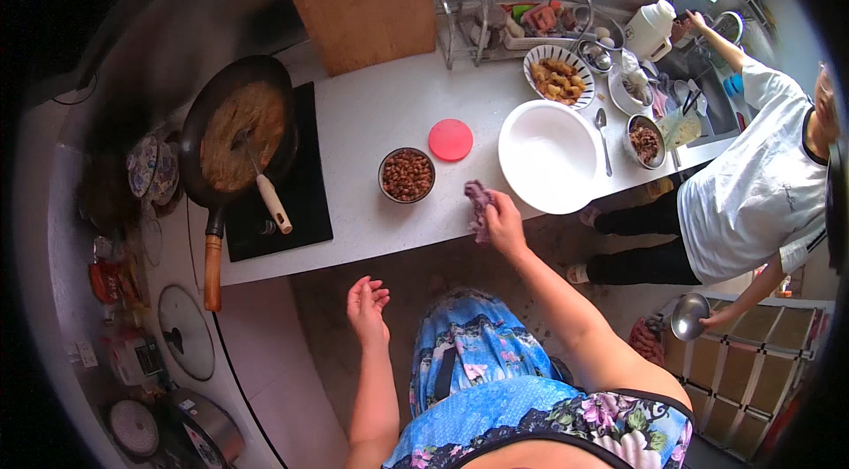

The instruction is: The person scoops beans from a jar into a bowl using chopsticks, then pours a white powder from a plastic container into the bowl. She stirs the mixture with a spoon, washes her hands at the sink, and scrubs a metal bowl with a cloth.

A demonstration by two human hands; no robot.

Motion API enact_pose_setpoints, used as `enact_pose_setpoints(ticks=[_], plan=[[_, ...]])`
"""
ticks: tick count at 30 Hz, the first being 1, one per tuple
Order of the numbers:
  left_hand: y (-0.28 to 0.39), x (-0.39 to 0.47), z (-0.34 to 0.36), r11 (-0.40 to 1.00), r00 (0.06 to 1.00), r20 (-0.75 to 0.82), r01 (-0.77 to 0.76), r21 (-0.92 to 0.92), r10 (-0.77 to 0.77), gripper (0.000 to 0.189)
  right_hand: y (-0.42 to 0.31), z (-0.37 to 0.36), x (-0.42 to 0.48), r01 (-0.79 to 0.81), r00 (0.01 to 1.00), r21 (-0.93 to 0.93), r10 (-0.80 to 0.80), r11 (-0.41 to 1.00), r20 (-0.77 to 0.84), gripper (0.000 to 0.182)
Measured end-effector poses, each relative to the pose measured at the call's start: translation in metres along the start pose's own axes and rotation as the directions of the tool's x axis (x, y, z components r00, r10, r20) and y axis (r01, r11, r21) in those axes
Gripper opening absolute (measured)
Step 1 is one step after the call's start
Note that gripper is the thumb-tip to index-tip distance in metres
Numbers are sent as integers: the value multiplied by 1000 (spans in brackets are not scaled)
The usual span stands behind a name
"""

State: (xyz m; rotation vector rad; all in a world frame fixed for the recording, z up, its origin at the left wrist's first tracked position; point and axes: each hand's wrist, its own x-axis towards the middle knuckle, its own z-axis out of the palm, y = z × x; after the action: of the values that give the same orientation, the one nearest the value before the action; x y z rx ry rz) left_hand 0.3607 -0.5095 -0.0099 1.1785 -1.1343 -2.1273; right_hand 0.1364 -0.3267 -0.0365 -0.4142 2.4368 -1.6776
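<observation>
My right hand (505, 224) grips a crumpled purple-grey cloth (479, 210) at the counter's front edge, just left of a big white basin (549, 157). My left hand (368, 311) is raised in front of the counter, its fingers apart and holding nothing. On the white counter (371, 104) a bowl of reddish-brown beans or nuts (406, 175) stands beside a round red lid (450, 140). A wok (239, 131) of brownish food sits on the black cooktop (308, 204), with a wooden-handled utensil (272, 204) resting in it.
A person in a white T-shirt (756, 184) stands at the right by the sink (713, 98), holding a metal bowl (690, 316). Behind the basin are a striped-rim bowl of food (560, 76) and a metal rack (481, 5). A spoon (603, 137) lies right of it. A wooden board (361, 1) leans at the back.
</observation>
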Motion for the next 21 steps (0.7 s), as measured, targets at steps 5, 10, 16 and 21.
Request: enact_pose_setpoints(ticks=[5,10,16,21], plan=[[-15,-16,33,999,997,71,19,30,-22,18,19,26,-9,289,956,-437,-284,852,78,20],[-18,-25,30,999,998,53,20,35,-21,18,-16,26,-2,8,966,-210,46,978,253,15],[-14,-32,-1,999,997,-71,12,36,-9,19,-23,-1,174,199,942,-504,-307,840,-139,17],[-17,-42,-19,1000,987,-159,13,21,-10,19,-20,11,264,-48,996,-790,89,611,8,17]])
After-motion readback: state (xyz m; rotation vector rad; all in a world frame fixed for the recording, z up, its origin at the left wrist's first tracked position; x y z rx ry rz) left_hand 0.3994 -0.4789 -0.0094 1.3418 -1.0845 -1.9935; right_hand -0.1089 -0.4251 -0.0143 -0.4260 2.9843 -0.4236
